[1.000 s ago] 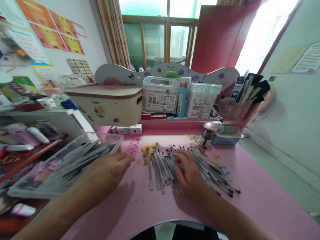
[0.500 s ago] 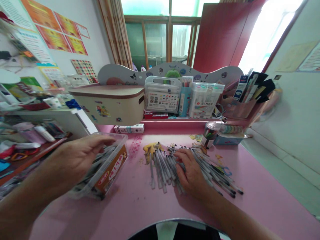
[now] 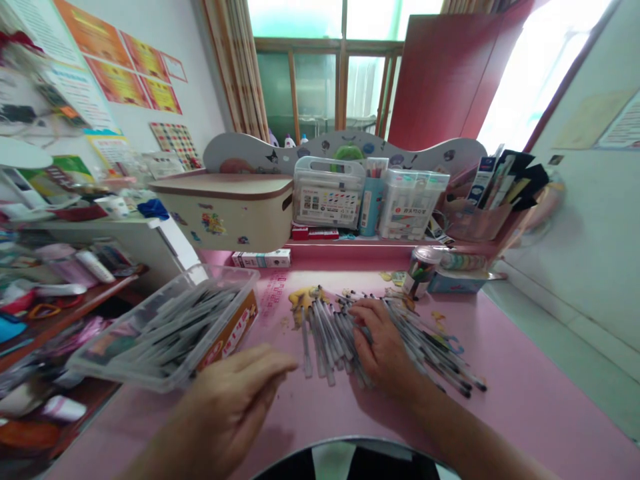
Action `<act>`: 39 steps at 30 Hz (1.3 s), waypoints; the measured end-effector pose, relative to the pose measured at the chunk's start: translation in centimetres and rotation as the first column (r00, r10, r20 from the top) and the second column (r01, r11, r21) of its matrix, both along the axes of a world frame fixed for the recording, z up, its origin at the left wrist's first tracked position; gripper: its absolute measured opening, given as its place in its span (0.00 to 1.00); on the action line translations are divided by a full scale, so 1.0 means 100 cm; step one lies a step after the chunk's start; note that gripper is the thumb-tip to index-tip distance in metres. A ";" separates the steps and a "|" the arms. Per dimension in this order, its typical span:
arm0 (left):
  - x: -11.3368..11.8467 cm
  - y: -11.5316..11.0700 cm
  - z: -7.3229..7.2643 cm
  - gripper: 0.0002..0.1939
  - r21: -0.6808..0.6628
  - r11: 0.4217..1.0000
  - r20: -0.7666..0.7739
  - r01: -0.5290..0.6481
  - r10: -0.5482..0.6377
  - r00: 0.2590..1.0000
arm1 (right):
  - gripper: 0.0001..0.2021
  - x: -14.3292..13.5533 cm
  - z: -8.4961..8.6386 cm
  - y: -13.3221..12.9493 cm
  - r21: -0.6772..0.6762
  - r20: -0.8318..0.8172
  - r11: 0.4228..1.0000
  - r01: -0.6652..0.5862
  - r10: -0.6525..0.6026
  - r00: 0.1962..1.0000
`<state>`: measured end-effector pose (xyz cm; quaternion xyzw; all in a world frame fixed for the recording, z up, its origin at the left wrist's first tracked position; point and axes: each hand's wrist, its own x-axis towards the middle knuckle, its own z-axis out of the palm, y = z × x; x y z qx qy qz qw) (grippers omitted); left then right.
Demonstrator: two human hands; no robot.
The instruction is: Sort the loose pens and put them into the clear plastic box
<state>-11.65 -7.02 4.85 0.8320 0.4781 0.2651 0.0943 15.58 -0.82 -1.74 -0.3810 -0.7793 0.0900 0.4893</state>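
A loose pile of grey pens [image 3: 327, 337], several with black ends, is spread over the pink desk [image 3: 300, 413]. My right hand [image 3: 383, 343] rests on the middle of the pile with its fingers apart. Left of the pile, a clear plastic box [image 3: 250, 279] with an orange label holds many more grey pens [image 3: 190, 327]. My left hand [image 3: 240, 400] hovers over the desk between box and pile, near the box's front corner. Its fingers are blurred by motion, so whether they hold anything is hidden.
A lidded beige bin [image 3: 225, 217], marker cases [image 3: 330, 197] and a pen holder [image 3: 477, 217] line the raised shelf. A small jar [image 3: 420, 273] and a blue box [image 3: 457, 281] stand at the back right. Cluttered shelves [image 3: 100, 293] lie left.
My left hand has moved from over the clear box rightward and toward me, uncovering the pens inside. My right hand has stayed on the pile. The view has shifted slightly.
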 end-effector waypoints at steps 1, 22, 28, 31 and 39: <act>0.014 0.006 -0.008 0.15 -0.103 0.994 -0.054 0.031 -0.037 0.998 | 0.20 0.000 0.000 0.000 0.000 0.002 1.000 -0.005 0.005 1.000; 0.057 0.083 -0.023 0.24 -0.565 0.820 0.293 -0.095 0.307 0.905 | 0.13 -0.003 0.005 -0.004 -0.147 -0.072 0.989 -0.030 0.020 0.997; 0.099 0.078 -0.017 0.16 -0.621 0.731 0.713 0.283 0.377 0.592 | 0.12 -0.002 0.016 -0.002 -0.461 -0.307 0.850 -0.257 0.119 0.944; 0.114 0.076 -0.025 0.13 -0.574 0.780 0.746 0.249 0.374 0.551 | 0.12 0.000 0.017 0.001 -0.478 -0.259 0.839 -0.261 0.149 0.954; 0.122 0.068 -0.048 0.17 -0.526 0.822 0.768 0.216 0.351 0.535 | 0.11 -0.001 0.013 -0.001 -0.447 -0.091 0.879 -0.165 0.138 0.986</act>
